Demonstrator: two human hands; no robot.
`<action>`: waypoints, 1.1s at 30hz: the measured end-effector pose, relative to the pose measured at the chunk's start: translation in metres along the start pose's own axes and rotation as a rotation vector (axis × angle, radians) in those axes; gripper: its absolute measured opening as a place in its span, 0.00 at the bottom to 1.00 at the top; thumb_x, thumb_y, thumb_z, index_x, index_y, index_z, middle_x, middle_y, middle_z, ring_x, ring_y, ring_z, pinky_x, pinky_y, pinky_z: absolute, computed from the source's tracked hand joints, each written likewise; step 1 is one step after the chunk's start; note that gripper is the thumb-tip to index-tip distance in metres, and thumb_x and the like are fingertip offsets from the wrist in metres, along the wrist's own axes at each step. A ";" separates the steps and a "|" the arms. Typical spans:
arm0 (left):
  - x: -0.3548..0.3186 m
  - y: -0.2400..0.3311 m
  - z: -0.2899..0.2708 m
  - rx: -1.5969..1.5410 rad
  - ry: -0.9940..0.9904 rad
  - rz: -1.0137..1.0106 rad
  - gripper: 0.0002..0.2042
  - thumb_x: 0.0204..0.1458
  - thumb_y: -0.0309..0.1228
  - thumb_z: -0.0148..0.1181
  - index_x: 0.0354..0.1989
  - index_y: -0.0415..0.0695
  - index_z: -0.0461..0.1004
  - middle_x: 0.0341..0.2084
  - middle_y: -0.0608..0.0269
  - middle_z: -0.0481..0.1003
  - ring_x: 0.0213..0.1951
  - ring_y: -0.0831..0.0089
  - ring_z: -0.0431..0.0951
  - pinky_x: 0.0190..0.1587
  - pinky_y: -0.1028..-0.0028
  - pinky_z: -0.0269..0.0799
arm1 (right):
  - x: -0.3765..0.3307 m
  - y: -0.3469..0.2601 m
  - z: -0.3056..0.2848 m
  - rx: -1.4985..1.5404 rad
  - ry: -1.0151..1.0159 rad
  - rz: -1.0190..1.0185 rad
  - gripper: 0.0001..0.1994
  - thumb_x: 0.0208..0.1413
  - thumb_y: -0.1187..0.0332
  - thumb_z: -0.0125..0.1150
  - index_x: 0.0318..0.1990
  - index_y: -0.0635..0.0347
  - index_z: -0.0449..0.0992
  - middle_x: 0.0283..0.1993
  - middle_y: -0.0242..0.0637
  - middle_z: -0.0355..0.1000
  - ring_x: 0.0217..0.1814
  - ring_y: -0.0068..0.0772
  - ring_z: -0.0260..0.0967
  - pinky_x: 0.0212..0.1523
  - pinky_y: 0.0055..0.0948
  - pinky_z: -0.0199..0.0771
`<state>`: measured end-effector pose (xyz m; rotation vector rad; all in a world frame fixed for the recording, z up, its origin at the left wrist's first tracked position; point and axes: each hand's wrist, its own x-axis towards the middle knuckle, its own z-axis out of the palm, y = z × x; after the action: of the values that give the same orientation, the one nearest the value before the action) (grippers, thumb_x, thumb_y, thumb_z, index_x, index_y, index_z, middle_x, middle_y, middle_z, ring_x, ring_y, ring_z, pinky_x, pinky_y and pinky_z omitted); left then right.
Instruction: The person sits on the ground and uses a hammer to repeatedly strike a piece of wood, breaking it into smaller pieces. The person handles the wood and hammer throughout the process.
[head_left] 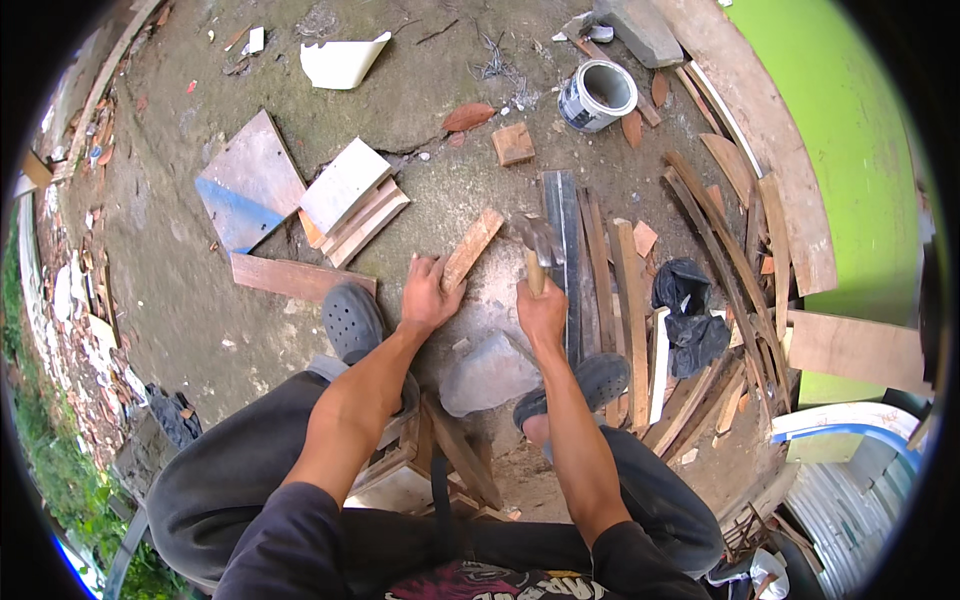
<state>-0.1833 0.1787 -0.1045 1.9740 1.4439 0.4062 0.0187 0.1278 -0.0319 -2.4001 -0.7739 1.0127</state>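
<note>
My left hand (430, 295) grips the near end of a short wooden strip (474, 245), which slants away to the right over the ground. In my right hand (543, 312) is a hammer (538, 242), held by its wooden handle. Its metal head is up, just right of the strip's far end and apart from it. A grey stone (490, 374) lies between my feet, nearer to me than both hands. Beyond the strip sits a small wooden block (513, 144).
Long wooden strips (630, 300) and a black plastic bag (690, 315) lie to the right. Boards (255, 185) are stacked at the left. A paint can (598, 97) stands at the far right near a concrete block (640, 30). A green panel (850, 150) borders the right side.
</note>
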 end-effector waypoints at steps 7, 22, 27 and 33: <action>0.003 0.010 -0.002 -0.011 -0.012 0.009 0.27 0.45 0.37 0.69 0.55 0.39 0.74 0.49 0.42 0.73 0.57 0.45 0.70 0.69 0.53 0.58 | 0.008 0.021 0.016 0.107 0.246 -0.178 0.17 0.53 0.61 0.61 0.29 0.73 0.76 0.22 0.56 0.73 0.26 0.52 0.76 0.31 0.43 0.71; 0.004 0.003 0.002 -0.007 0.004 0.012 0.27 0.46 0.36 0.68 0.56 0.39 0.74 0.44 0.44 0.73 0.65 0.43 0.63 0.70 0.48 0.54 | -0.006 0.031 -0.002 0.174 0.260 -0.160 0.13 0.53 0.64 0.59 0.34 0.69 0.77 0.26 0.58 0.75 0.35 0.57 0.78 0.38 0.46 0.73; 0.002 0.005 -0.002 0.021 -0.029 -0.003 0.27 0.45 0.36 0.68 0.56 0.39 0.74 0.44 0.43 0.73 0.66 0.41 0.63 0.71 0.47 0.53 | 0.008 0.023 -0.009 0.027 -0.077 0.162 0.13 0.53 0.65 0.59 0.36 0.70 0.78 0.26 0.54 0.77 0.34 0.58 0.78 0.37 0.45 0.74; 0.003 0.009 0.001 -0.005 0.010 0.035 0.27 0.46 0.36 0.68 0.56 0.40 0.74 0.44 0.43 0.73 0.66 0.40 0.62 0.70 0.45 0.52 | 0.000 0.053 -0.002 -0.083 0.220 -0.314 0.14 0.53 0.64 0.59 0.32 0.71 0.77 0.27 0.61 0.75 0.34 0.62 0.77 0.36 0.48 0.74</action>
<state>-0.1754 0.1798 -0.1001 1.9981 1.4153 0.4354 0.0377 0.0870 -0.0606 -2.3101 -1.0832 0.5926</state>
